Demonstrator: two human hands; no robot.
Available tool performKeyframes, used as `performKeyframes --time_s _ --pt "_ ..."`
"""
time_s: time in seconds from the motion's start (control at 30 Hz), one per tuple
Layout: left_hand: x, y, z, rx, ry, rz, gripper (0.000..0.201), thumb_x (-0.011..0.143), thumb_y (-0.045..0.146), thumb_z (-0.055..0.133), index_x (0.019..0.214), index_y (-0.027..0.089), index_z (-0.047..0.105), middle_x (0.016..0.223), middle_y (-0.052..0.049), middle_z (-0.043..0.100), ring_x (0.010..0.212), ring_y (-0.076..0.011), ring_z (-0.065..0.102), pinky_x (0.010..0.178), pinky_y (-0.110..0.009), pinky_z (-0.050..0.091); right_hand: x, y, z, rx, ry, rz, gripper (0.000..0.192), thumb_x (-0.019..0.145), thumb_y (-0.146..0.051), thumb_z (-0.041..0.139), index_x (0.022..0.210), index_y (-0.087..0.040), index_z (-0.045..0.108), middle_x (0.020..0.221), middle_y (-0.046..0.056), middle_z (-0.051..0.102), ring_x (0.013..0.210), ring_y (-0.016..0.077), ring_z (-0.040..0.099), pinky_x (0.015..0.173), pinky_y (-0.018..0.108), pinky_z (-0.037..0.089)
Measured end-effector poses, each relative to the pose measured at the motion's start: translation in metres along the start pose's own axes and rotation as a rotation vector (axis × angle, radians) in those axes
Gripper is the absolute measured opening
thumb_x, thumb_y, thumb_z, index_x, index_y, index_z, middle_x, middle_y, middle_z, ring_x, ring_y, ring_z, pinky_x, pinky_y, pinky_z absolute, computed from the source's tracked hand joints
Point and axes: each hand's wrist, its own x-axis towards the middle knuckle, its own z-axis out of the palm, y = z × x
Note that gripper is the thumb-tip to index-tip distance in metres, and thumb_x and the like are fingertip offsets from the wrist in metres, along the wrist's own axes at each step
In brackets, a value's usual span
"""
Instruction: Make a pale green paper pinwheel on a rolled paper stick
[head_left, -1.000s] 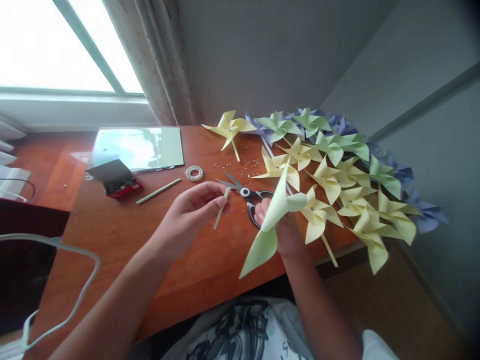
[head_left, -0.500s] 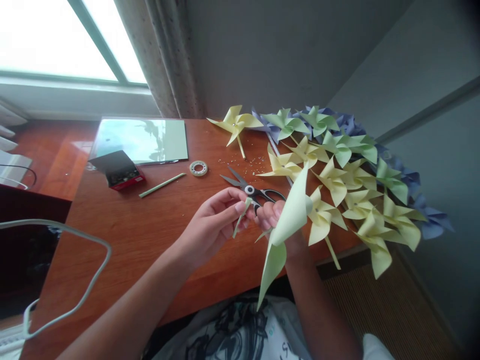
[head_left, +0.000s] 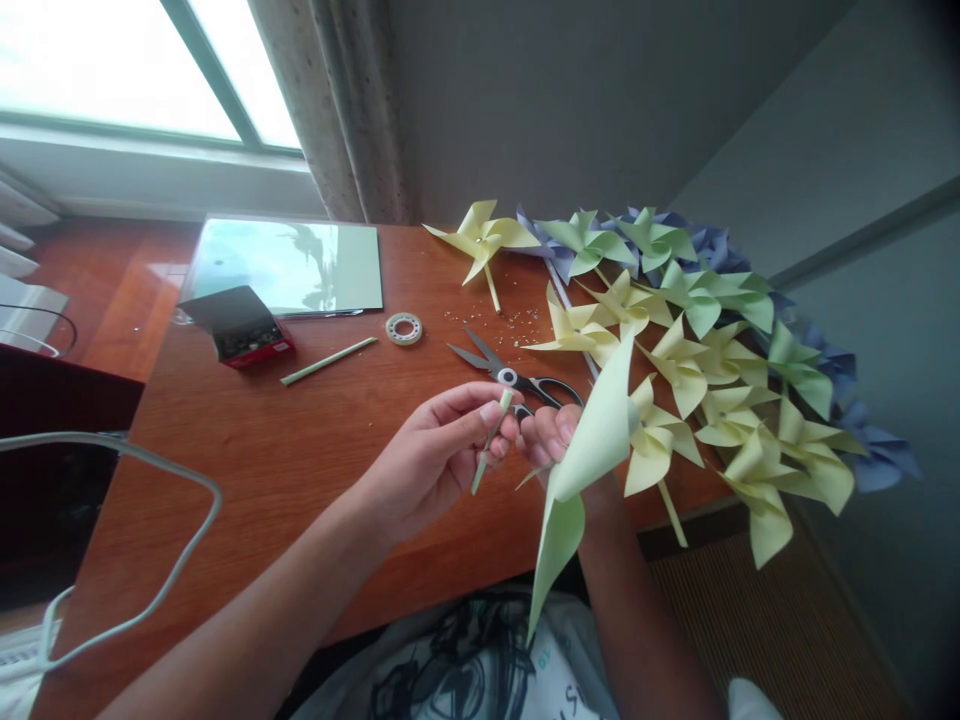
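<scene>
My left hand (head_left: 439,440) pinches a short, pale green paper stick (head_left: 505,401) between thumb and fingers. The stick's lower end pokes out beneath the fingers. Close beside it, my right hand (head_left: 550,434) is closed around the back of a pale green paper pinwheel (head_left: 592,440). Seen edge-on, the pinwheel's blades hide part of that hand and wrist. Just beyond both hands, black-handled scissors (head_left: 508,377) lie on the table with their blades apart. A roll of tape (head_left: 404,329) rests flat farther back.
Several yellow pinwheels (head_left: 651,440), green pinwheels (head_left: 585,243) and purple pinwheels (head_left: 874,448) crowd the table's right side. A green paper stick (head_left: 328,361), an open red box (head_left: 259,350) and a glossy sheet pack (head_left: 300,265) lie left on the wooden table (head_left: 247,480). A white cable (head_left: 206,540) loops at left.
The view has shifted slightly. The paper stick in my left hand has tilted a little, and more of its lower end shows. My right hand keeps its grip on the pinwheel.
</scene>
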Motion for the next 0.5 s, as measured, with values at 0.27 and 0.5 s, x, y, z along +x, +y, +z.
performKeyframes --time_s 0.27,0.5 --pt "-0.0004 -0.0004 -0.0005 -0.047 -0.021 -0.012 0.005 0.090 0.015 0.069 0.093 0.014 0.073 0.080 -0.004 0.069 0.066 -0.0077 0.063 0.063 -0.016 0.051 -0.0015 -0.0044 0.0041 0.054 -0.013 0.035 0.055 0.071 -0.069 0.071 0.056 -0.026 0.041 0.054 -0.004 0.032 0.051 0.0157 0.031 0.054 0.032 0.035" --pt "-0.0007 -0.0031 -0.0001 0.007 -0.022 0.040 0.004 0.089 0.019 0.072 0.090 0.015 0.074 0.081 -0.003 0.069 0.069 -0.0090 0.061 0.065 -0.018 0.049 -0.0035 -0.0084 0.0068 0.184 -0.074 0.047 0.047 0.072 -0.062 0.077 0.058 -0.026 0.049 0.056 -0.004 0.036 0.052 0.0144 0.032 0.054 0.029 0.032"
